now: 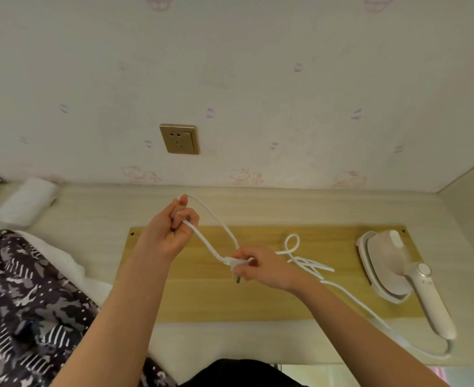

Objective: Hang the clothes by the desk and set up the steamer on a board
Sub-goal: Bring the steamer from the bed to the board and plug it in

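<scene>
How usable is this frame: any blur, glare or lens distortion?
Head view: even soft light, no glare; wide-angle bending curves the desk edge. Centre is fairly sharp: the left hand and right hand on the cord, the steamer. The white roll at the left edge is smeared.

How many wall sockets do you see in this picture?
1. The gold wall socket is on the wall above the desk, behind the left hand. Others may be outside the view.
</scene>
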`<control>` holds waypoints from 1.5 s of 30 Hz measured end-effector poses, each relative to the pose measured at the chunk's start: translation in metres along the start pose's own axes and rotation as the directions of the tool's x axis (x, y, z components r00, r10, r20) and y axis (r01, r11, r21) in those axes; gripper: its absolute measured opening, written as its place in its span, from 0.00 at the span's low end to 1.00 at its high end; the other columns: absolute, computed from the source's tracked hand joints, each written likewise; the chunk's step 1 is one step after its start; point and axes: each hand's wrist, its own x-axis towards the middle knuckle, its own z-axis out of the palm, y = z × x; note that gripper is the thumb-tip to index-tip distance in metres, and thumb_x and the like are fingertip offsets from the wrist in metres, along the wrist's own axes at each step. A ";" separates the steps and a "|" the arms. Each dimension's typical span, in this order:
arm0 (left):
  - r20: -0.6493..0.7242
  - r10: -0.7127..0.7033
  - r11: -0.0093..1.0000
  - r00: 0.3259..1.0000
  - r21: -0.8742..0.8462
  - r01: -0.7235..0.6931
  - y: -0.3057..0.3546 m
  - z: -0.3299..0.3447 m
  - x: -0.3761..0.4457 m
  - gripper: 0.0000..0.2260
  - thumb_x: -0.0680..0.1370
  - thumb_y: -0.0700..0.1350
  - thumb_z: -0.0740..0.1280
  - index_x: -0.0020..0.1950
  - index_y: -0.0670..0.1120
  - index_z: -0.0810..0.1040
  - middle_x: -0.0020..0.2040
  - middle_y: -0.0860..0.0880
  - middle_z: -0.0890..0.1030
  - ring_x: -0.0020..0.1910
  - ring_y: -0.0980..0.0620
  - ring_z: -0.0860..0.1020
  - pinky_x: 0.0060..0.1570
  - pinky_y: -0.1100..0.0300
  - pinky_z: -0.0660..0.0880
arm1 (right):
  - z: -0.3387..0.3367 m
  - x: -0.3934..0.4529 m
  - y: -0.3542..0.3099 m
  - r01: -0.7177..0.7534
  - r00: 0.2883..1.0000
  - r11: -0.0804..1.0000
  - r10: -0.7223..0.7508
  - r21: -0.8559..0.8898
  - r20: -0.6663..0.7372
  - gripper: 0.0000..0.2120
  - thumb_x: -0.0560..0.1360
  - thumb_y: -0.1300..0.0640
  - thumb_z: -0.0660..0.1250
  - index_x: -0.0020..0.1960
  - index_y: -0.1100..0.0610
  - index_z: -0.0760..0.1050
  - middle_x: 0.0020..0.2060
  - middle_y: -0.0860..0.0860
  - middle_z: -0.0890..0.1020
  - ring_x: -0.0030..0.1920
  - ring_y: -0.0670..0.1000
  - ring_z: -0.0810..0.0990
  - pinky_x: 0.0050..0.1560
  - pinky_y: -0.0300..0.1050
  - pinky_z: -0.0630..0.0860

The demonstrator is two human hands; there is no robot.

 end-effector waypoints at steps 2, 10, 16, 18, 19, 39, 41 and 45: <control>-0.047 0.071 0.993 0.996 0.097 -0.066 0.007 -0.008 0.003 0.11 0.83 0.42 0.55 0.48 0.38 0.73 0.22 0.52 0.60 0.17 0.56 0.57 0.21 0.68 0.67 | -0.007 -0.005 0.001 -0.012 0.998 0.999 0.009 -0.045 -0.055 0.08 0.74 0.53 0.69 0.53 0.50 0.79 0.42 0.46 0.82 0.42 0.45 0.80 0.48 0.45 0.77; -0.174 0.321 0.680 0.931 0.726 -0.099 0.010 -0.064 0.004 0.07 0.82 0.35 0.55 0.55 0.35 0.71 0.31 0.45 0.72 0.27 0.51 0.75 0.27 0.61 0.79 | -0.048 -0.007 -0.019 0.125 0.893 0.899 -0.287 -0.420 -0.347 0.13 0.73 0.59 0.71 0.57 0.53 0.79 0.49 0.50 0.75 0.47 0.47 0.74 0.49 0.39 0.69; -0.167 0.427 -0.113 0.888 0.965 0.236 0.003 -0.082 -0.009 0.31 0.75 0.32 0.67 0.75 0.42 0.59 0.65 0.36 0.71 0.46 0.39 0.81 0.47 0.49 0.80 | -0.062 0.003 -0.056 0.337 0.787 0.667 -0.587 -0.665 -0.190 0.14 0.73 0.63 0.70 0.58 0.55 0.78 0.56 0.48 0.77 0.52 0.47 0.76 0.52 0.37 0.71; -0.011 0.402 -0.452 0.916 0.867 0.209 0.000 -0.075 -0.011 0.31 0.73 0.38 0.71 0.74 0.45 0.64 0.70 0.42 0.69 0.61 0.43 0.75 0.55 0.53 0.74 | -0.064 0.009 -0.067 0.388 0.756 0.593 -0.642 -0.706 -0.124 0.14 0.74 0.63 0.69 0.59 0.54 0.77 0.58 0.49 0.76 0.51 0.48 0.77 0.50 0.36 0.70; 0.066 0.381 -0.468 0.922 0.874 0.130 -0.002 -0.068 -0.013 0.27 0.74 0.40 0.71 0.72 0.46 0.68 0.69 0.45 0.72 0.63 0.46 0.74 0.55 0.55 0.72 | -0.064 0.012 -0.072 0.416 0.742 0.567 -0.664 -0.710 -0.095 0.14 0.75 0.63 0.68 0.59 0.53 0.77 0.58 0.48 0.75 0.50 0.48 0.77 0.50 0.37 0.71; 0.273 0.428 0.301 0.862 0.856 -0.420 -0.001 0.007 0.018 0.05 0.76 0.36 0.69 0.51 0.39 0.81 0.44 0.41 0.85 0.44 0.43 0.84 0.47 0.52 0.81 | -0.044 0.085 -0.109 0.294 0.820 0.934 -0.356 -0.203 -0.449 0.22 0.75 0.56 0.70 0.67 0.51 0.70 0.59 0.47 0.77 0.56 0.43 0.76 0.55 0.32 0.74; 0.278 0.459 0.275 0.843 0.858 -0.433 0.007 0.007 0.027 0.05 0.75 0.36 0.70 0.50 0.40 0.81 0.43 0.43 0.85 0.43 0.44 0.84 0.48 0.53 0.81 | -0.038 0.096 -0.112 0.261 0.829 0.963 -0.260 -0.069 -0.495 0.18 0.73 0.55 0.71 0.62 0.53 0.74 0.54 0.47 0.79 0.51 0.43 0.79 0.48 0.29 0.75; 0.335 0.502 0.141 0.797 0.878 -0.457 0.022 0.008 0.047 0.04 0.74 0.36 0.70 0.48 0.43 0.83 0.40 0.46 0.85 0.44 0.49 0.84 0.50 0.55 0.80 | -0.028 0.120 -0.121 0.262 0.838 0.964 -0.207 0.040 -0.506 0.11 0.71 0.55 0.73 0.53 0.52 0.78 0.46 0.44 0.82 0.46 0.41 0.81 0.46 0.33 0.77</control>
